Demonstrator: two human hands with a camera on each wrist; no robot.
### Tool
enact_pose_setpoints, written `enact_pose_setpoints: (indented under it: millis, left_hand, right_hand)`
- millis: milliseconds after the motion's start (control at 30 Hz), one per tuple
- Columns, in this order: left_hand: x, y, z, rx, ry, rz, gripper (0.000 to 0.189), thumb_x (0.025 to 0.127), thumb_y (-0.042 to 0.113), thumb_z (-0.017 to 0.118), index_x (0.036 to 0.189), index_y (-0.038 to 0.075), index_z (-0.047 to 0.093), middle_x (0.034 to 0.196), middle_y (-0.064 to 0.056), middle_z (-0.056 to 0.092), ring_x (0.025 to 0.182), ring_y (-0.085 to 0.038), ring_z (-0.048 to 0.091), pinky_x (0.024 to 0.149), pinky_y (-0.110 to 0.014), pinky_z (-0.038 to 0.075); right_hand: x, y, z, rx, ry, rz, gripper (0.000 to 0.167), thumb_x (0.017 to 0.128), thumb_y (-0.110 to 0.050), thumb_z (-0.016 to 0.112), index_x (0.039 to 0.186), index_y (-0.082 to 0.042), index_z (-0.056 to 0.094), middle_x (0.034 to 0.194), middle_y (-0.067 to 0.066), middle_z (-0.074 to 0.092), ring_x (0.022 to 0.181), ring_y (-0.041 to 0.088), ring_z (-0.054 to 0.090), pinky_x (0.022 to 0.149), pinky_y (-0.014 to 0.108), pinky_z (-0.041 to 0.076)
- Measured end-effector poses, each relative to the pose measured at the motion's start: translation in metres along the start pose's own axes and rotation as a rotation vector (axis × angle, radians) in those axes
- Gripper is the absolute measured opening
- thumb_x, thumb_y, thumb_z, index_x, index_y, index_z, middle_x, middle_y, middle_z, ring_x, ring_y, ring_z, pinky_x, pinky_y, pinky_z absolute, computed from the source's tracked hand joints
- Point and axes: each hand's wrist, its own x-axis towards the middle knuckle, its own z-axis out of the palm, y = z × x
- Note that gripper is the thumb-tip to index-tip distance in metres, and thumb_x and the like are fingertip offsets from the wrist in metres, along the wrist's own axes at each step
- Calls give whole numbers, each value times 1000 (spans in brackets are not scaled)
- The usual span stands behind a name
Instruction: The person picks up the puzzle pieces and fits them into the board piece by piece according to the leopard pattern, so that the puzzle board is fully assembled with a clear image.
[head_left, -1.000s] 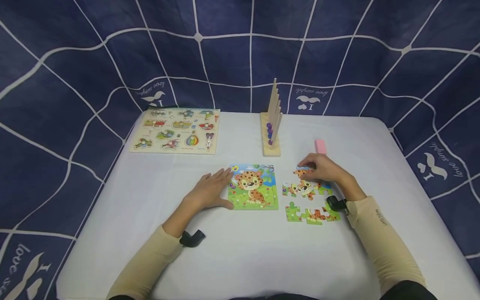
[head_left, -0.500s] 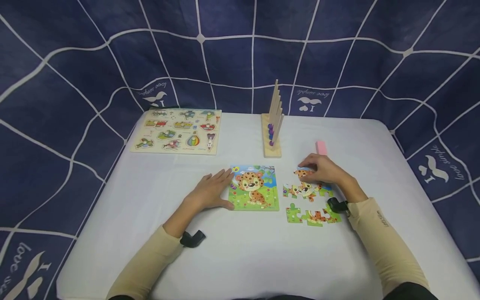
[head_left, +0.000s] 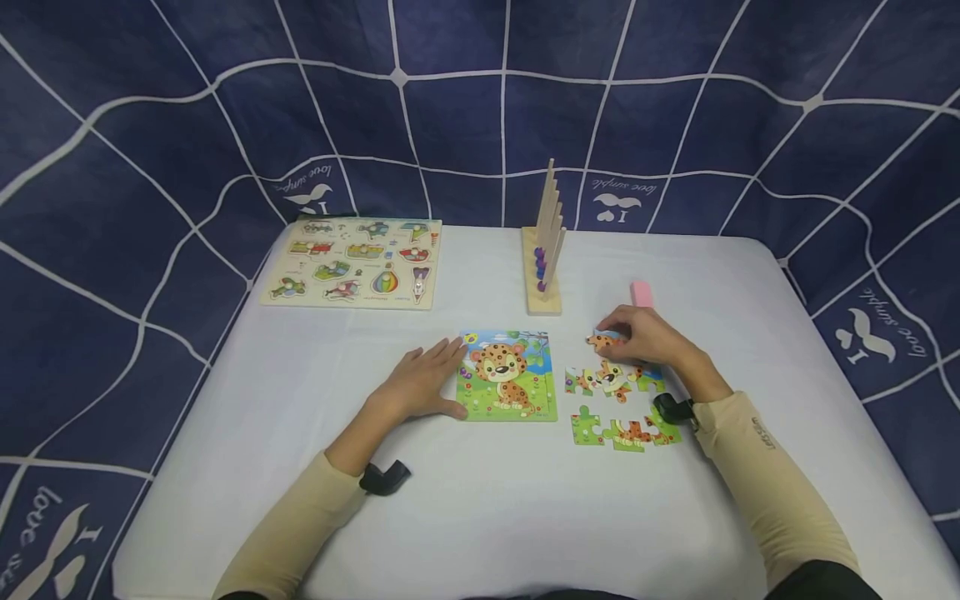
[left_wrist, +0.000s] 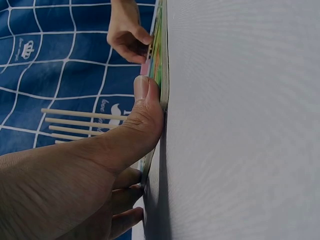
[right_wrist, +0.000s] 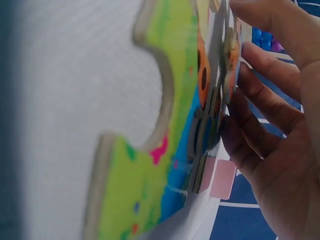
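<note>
Next to the frame from half a second ago, hardly anything differs: the left hand (head_left: 420, 383) and the right hand (head_left: 648, 340) keep their places, and the square cardboard-like board with a spotted leopard cub on green grass (head_left: 504, 375) lies where it was on the white-covered table (head_left: 480, 508). Two groups of loose, green-and-orange jigsaw pieces (head_left: 628, 435) lie to the board's right, the farther group partly covered by the right hand. A pink rectangular block (head_left: 641, 293) sits just beyond that hand's knuckles; farther off are a pale wooden stand with upright rods (head_left: 544, 303) and purple and blue beads (head_left: 540, 263), and a cream board of colourful vehicle pictures (head_left: 348, 265). The right thumb and fingers pinch an orange spotted puzzle piece (head_left: 602, 341) at the far end of the farther group; whether it is fully lifted cannot be told. The left fingers are extended, slightly apart, touching the leopard board's left edge, the thumb at its near-left corner.
</note>
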Motion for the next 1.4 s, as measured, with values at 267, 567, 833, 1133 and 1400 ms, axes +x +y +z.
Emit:
enact_pose_setpoints:
  millis: [267, 567, 833, 1133, 1400]
  left_hand:
    - [2, -1, 2, 6, 8, 4, 113, 72, 65, 72, 157, 14, 18, 165, -4, 11, 153, -26, 12, 122, -54, 16]
    - [1, -3, 1, -3, 19, 10, 113, 71, 63, 73, 156, 13, 19, 165, -4, 11, 153, -27, 12, 121, -55, 17]
    - [0, -2, 2, -5, 15, 3, 113, 71, 63, 73, 156, 13, 19, 165, -4, 11, 153, -26, 12, 122, -55, 16]
    - [-1, -1, 2, -11, 13, -3, 113, 71, 63, 73, 157, 14, 18, 165, -4, 10, 153, -26, 11, 122, -54, 16]
    - [0, -2, 3, -9, 20, 7, 113, 72, 64, 73, 157, 14, 19, 165, -3, 11, 153, -26, 12, 122, -54, 17]
  right_hand:
    - [0, -1, -1, 9, 7, -8, 39, 75, -29, 84, 106, -9, 73, 103, 5, 71, 84, 15, 57, 74, 26, 49]
    - [6, -19, -1, 19, 22, -49, 39, 73, -28, 85, 105, -9, 74, 100, 5, 70, 82, 16, 55, 72, 26, 47]
    - [19, -35, 8, 15, 22, -113, 36, 74, -27, 84, 104, -11, 75, 98, 2, 70, 81, 15, 55, 71, 26, 47]
    - [34, -70, 22, 41, -46, -195, 36, 78, -26, 81, 109, -9, 73, 103, 3, 68, 88, 16, 60, 78, 34, 55]
    - [46, -93, 42, 50, -67, -243, 37, 80, -26, 80, 110, -7, 72, 100, 6, 67, 81, 14, 58, 74, 30, 52]
